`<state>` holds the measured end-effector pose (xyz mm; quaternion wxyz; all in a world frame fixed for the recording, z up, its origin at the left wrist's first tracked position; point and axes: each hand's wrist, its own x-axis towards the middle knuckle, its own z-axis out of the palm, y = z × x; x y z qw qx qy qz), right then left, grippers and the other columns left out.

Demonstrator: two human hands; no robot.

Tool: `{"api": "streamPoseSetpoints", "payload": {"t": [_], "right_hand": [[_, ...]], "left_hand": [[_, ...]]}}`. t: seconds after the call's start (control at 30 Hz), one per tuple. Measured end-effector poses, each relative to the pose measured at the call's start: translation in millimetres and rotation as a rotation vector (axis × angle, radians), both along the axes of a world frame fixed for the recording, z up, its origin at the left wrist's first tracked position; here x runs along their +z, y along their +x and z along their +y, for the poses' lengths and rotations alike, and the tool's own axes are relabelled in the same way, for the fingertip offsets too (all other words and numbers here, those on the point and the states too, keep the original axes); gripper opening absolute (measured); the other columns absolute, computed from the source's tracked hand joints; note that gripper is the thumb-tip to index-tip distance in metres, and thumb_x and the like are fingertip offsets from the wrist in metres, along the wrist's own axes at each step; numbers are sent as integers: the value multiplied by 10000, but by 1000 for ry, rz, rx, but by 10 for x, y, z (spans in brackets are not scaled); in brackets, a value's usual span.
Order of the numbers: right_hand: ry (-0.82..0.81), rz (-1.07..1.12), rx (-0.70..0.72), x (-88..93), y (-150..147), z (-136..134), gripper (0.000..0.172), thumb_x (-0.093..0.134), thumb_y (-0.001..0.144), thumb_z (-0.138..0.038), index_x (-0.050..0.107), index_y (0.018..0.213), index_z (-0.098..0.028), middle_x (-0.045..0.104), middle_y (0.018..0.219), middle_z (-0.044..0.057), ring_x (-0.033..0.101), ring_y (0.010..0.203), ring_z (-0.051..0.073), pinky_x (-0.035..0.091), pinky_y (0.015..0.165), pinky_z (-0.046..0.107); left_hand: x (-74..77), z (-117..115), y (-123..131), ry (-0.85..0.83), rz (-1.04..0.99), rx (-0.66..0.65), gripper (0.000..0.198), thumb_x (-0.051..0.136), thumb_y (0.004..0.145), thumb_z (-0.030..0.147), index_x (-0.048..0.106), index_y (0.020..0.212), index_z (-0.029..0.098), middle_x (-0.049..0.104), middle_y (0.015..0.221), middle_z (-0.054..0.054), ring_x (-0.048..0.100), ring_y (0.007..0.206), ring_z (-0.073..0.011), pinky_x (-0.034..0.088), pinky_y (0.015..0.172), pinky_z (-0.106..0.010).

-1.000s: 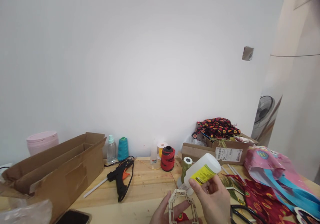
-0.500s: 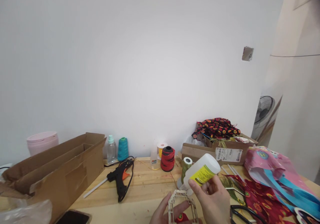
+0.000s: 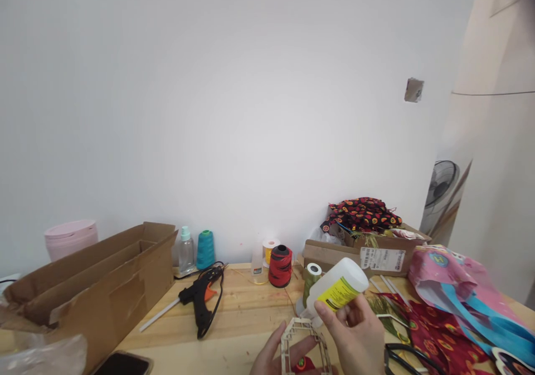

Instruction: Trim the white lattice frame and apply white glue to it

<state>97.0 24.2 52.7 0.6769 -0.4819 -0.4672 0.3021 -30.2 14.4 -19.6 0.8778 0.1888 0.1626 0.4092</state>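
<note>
My right hand (image 3: 357, 339) grips a white glue bottle (image 3: 338, 288) with a yellow label, tilted so its nozzle points down at the top of a small pale wooden frame (image 3: 304, 344). My left hand (image 3: 278, 355) holds that frame upright from below, at the bottom edge of the view; its fingers are curled behind the frame. A red piece shows beneath the frame. Both hands are partly cut off by the frame edge.
On the wooden table (image 3: 238, 319) lie a black hot glue gun (image 3: 203, 297), thread spools (image 3: 280, 265), a spray bottle (image 3: 186, 248), an open cardboard box (image 3: 92, 286), scissors (image 3: 407, 358), patterned red fabric (image 3: 438, 330), a pink bag (image 3: 463, 291) and a box of cloth (image 3: 363, 235).
</note>
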Motion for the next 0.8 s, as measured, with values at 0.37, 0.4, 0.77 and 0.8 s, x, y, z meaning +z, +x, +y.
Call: {"api": "streamPoseSetpoints", "payload": {"t": [0.37,0.4,0.77,0.8], "right_hand": [[-2,-31,-4,-21,9,3,298,666,513,-412,442,558,-222,281,423,-111,292,415,96,232,419,230],[-2,-36,1,-21,10,1,297,663,517,-415,443,562,-221,277,427,-112,288,415,95,229,420,229],[7,-33,28,-10,-15,-27,274,662,523,-379,457,600,-214,276,425,-116,285,418,92,228,417,216],[8,-30,27,-7,-17,-30,272,665,521,-370,455,594,-214,279,424,-115,287,419,91,230,416,215]], "left_hand": [[93,-18,14,-74,-1,-13,474,483,707,490,651,892,87,650,900,-151,550,925,-317,363,799,-427],[97,-21,18,-70,-6,-10,466,497,695,491,656,874,92,653,891,-144,550,923,-315,362,801,-427],[89,-24,37,-3,-96,-84,471,499,689,504,673,837,92,646,874,-149,556,901,-308,335,830,-442],[79,-20,36,-3,-100,-92,471,495,691,505,674,840,96,645,877,-149,555,902,-308,335,830,-443]]}}
